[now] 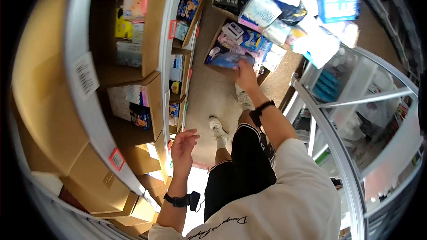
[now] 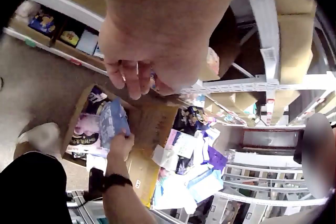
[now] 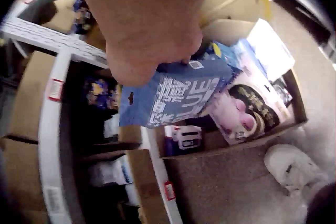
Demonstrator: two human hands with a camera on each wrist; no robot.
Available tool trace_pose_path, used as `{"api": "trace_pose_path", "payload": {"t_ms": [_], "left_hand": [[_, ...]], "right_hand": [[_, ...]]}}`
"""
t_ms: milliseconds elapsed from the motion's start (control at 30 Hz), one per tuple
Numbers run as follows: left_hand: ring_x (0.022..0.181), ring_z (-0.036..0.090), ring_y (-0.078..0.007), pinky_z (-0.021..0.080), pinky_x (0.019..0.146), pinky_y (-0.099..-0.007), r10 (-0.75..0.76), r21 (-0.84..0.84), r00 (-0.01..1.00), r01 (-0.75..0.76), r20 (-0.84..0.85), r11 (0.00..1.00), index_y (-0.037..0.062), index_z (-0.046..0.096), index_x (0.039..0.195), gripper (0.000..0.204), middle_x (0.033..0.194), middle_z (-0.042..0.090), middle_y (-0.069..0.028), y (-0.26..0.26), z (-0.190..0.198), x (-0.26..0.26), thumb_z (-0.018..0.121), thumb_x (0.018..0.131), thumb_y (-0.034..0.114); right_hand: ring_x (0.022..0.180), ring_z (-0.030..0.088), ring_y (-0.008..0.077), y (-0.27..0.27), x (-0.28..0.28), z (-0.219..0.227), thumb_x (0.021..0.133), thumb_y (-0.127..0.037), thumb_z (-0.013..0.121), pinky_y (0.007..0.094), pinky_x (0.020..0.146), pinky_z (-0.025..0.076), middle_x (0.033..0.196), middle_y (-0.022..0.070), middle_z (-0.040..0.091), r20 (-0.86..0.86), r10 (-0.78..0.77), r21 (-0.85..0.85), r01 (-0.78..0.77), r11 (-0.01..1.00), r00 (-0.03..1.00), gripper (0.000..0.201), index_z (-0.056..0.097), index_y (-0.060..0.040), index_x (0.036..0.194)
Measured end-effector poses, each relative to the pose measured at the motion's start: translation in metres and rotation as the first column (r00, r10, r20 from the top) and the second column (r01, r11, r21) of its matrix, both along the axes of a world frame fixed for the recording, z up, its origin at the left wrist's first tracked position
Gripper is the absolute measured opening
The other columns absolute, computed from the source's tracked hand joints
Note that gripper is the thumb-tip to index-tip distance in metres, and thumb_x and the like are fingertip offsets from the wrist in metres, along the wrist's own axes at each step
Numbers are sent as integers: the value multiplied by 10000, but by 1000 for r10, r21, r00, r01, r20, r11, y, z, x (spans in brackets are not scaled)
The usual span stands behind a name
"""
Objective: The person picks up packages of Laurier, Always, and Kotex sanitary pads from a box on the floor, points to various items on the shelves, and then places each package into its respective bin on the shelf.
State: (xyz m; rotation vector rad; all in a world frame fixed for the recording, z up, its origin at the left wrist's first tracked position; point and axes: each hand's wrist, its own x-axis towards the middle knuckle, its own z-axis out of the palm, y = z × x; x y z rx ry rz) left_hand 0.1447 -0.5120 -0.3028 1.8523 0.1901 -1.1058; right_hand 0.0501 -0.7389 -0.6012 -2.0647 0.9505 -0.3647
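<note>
My right hand (image 1: 245, 76) pinches a flat blue packet (image 3: 176, 95) with large white lettering along one edge. It holds the packet over an open cardboard box (image 3: 298, 98) on the floor. Inside the box lie a pink-and-black packet (image 3: 247, 109), a small white-and-dark pack (image 3: 184, 137) and other blue packs. My left hand (image 1: 183, 149) hangs in the air beside the shelves, holding nothing, its fingers loosely bent in the left wrist view.
Shelves with cardboard bins (image 1: 153, 31) of packaged goods run along the left. Beyond the box is a heap of packets (image 1: 284, 9), including a bright blue bag (image 1: 338, 0). A metal-framed rack (image 1: 329, 106) stands at the right. My shoes (image 1: 218, 129) are near the box.
</note>
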Motion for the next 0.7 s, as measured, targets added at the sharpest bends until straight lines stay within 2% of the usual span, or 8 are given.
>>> {"api": "trace_pose_path", "payload": {"t_ms": [133,200,333,400,467,500,600,700], "left_hand": [[1153,574,-206,462,935,-328,-170,-85,985,169,0,982,43,514,1215,312,1326,552,-119,3,50,7,626,924,60],[1190,556,-222,451,954,-346,-347,2,920,353,181,936,48,494,1251,416,1357,534,-120,13,77,6,690,888,104],[1282,494,-255,427,987,-399,-469,10,816,495,337,869,64,394,1403,672,1420,485,-115,33,149,1,757,849,178],[1315,460,-267,396,1031,-423,-425,-71,859,461,287,884,38,321,1453,795,1439,453,-139,55,183,-5,780,833,230],[1327,442,-275,360,1073,-437,-292,-462,947,321,135,827,-6,282,1463,871,1431,445,-152,84,208,-14,795,818,274],[1321,439,-263,333,1097,-423,-272,-508,956,290,111,811,-37,273,1462,921,1411,448,-146,94,227,-18,813,797,302],[1291,454,-231,345,1086,-390,-94,-527,966,211,239,824,-26,293,1455,904,1394,460,-125,146,255,-44,819,793,295],[1202,513,-189,402,1031,-338,15,-452,983,72,185,889,-23,357,1415,845,1303,539,-99,188,298,-69,838,766,225]], "right_hand": [[772,586,446,-24,-21,175,957,-203,534,529,692,465,851,231,601,-97,142,87,-134,987,985,211,504,5,944],[698,586,456,-29,-26,253,999,-273,489,526,617,461,766,229,601,-81,143,264,-117,958,986,281,485,4,952],[659,587,444,-24,-17,369,1017,-288,473,485,564,436,663,227,577,215,174,340,-241,909,961,269,482,-24,968],[596,588,355,-11,-7,431,1024,-288,477,412,549,424,647,189,559,262,211,395,-305,867,942,260,488,-37,958],[582,548,207,10,4,477,1031,-316,476,343,555,406,645,110,531,394,211,371,-365,854,895,292,499,-43,929],[626,485,88,24,10,497,1036,-310,481,279,563,386,670,19,513,444,181,428,-385,817,878,300,504,-42,902],[644,469,46,77,25,538,1033,-284,500,236,569,380,687,-32,513,590,85,541,-471,697,803,279,512,-41,895],[649,447,22,132,22,580,1030,-249,517,205,566,373,704,-47,515,588,158,556,-538,634,793,253,516,-45,881]]}}
